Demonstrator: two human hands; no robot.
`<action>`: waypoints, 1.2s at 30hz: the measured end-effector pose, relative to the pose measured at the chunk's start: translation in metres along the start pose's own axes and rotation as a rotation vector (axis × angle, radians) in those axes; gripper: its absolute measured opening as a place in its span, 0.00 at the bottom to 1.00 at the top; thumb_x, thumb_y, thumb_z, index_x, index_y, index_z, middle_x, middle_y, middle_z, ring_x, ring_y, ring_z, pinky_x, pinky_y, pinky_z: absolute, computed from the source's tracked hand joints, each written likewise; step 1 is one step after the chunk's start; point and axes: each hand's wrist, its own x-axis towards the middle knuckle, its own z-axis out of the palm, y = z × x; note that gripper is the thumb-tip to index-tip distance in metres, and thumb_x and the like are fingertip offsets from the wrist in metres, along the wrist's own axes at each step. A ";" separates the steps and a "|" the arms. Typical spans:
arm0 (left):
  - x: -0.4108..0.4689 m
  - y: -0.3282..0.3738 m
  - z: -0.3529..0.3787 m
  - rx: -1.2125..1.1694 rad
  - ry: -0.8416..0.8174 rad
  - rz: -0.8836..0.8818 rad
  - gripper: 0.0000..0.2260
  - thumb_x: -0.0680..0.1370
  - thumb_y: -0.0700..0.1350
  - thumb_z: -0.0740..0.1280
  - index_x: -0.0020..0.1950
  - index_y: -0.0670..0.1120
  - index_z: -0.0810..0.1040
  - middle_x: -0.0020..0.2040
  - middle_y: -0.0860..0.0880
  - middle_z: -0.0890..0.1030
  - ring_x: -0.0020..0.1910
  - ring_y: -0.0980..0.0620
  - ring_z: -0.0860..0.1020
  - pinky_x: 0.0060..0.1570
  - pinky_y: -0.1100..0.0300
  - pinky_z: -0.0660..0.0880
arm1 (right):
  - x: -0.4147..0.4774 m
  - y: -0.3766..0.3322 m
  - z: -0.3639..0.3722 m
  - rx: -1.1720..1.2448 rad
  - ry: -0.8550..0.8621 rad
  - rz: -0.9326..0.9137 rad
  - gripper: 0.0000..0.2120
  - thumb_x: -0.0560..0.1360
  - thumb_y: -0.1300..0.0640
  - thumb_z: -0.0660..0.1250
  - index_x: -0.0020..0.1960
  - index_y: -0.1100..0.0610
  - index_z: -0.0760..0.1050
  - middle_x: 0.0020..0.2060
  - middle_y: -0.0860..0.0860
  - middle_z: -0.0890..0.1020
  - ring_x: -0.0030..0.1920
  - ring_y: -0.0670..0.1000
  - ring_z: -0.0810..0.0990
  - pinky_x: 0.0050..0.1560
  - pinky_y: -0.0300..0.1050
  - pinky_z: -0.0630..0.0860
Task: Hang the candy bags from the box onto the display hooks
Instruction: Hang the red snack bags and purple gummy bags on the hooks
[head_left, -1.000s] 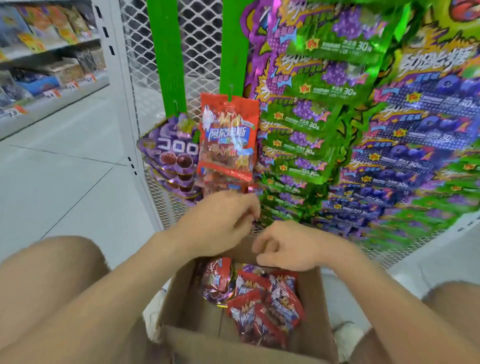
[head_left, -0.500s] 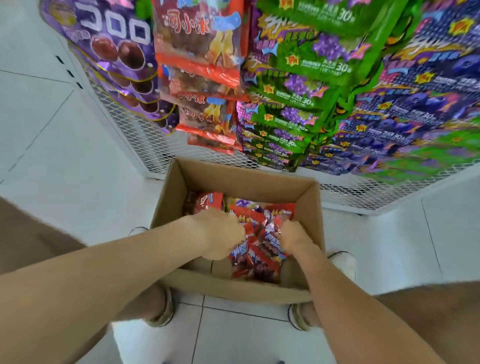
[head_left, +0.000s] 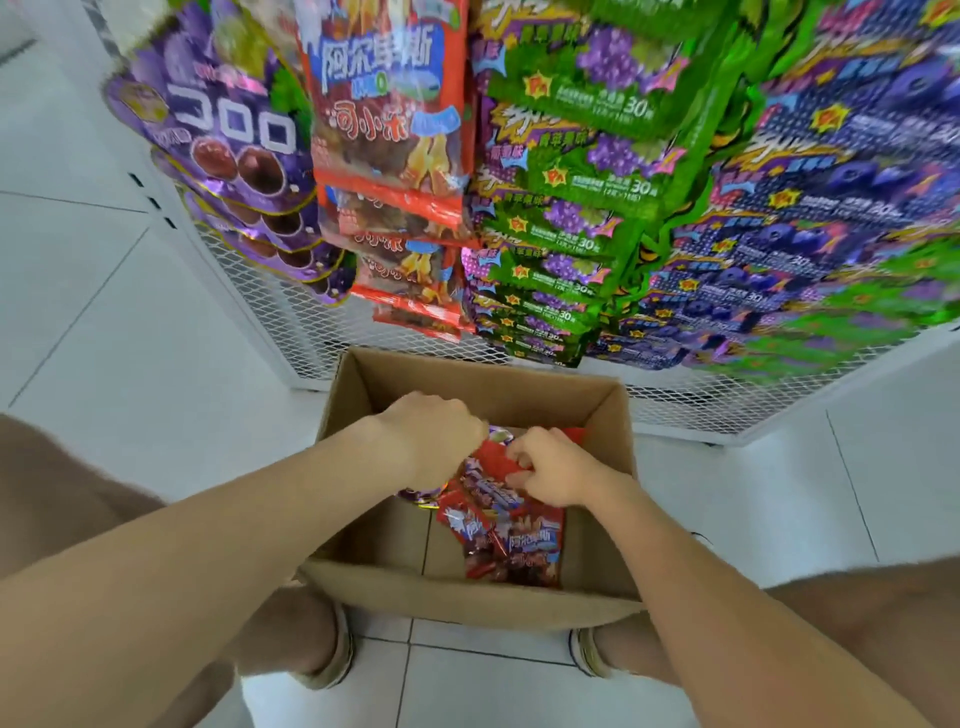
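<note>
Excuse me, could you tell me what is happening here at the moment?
A person has both hands inside a cardboard box on the floor. The right hand pinches a red candy bag on the pile. The left hand curls down beside it, its fingers hidden. Matching red bags already hang on the mesh display above. None is being hung right now.

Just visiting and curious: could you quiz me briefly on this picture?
1. True or false: the left hand and the right hand both reach into the cardboard box.
2. The candy bags in the box are mostly: A green, B red, C yellow?
3. Fill in: on the rack, the hanging red bags sit between purple bags and ____ grape bags.
Key: 1 true; 2 B; 3 green.
</note>
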 end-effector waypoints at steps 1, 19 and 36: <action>-0.005 -0.002 -0.007 -0.050 0.008 0.001 0.16 0.84 0.44 0.64 0.71 0.46 0.71 0.61 0.43 0.78 0.58 0.39 0.81 0.48 0.47 0.76 | -0.010 -0.015 -0.018 0.008 0.006 -0.047 0.17 0.79 0.52 0.75 0.60 0.64 0.81 0.51 0.60 0.84 0.53 0.60 0.81 0.56 0.51 0.78; -0.145 -0.086 -0.157 -1.319 0.865 0.148 0.05 0.82 0.43 0.72 0.52 0.41 0.84 0.45 0.39 0.85 0.43 0.48 0.81 0.47 0.53 0.78 | -0.145 -0.165 -0.190 0.716 1.013 -0.527 0.10 0.76 0.59 0.77 0.54 0.48 0.83 0.45 0.38 0.86 0.44 0.42 0.86 0.46 0.41 0.82; -0.125 -0.111 -0.259 -1.634 1.367 -0.048 0.18 0.72 0.61 0.65 0.53 0.55 0.88 0.58 0.43 0.86 0.62 0.40 0.83 0.68 0.37 0.75 | -0.115 -0.221 -0.292 -0.042 1.605 -0.762 0.11 0.83 0.57 0.70 0.64 0.58 0.80 0.48 0.52 0.86 0.47 0.54 0.84 0.48 0.50 0.79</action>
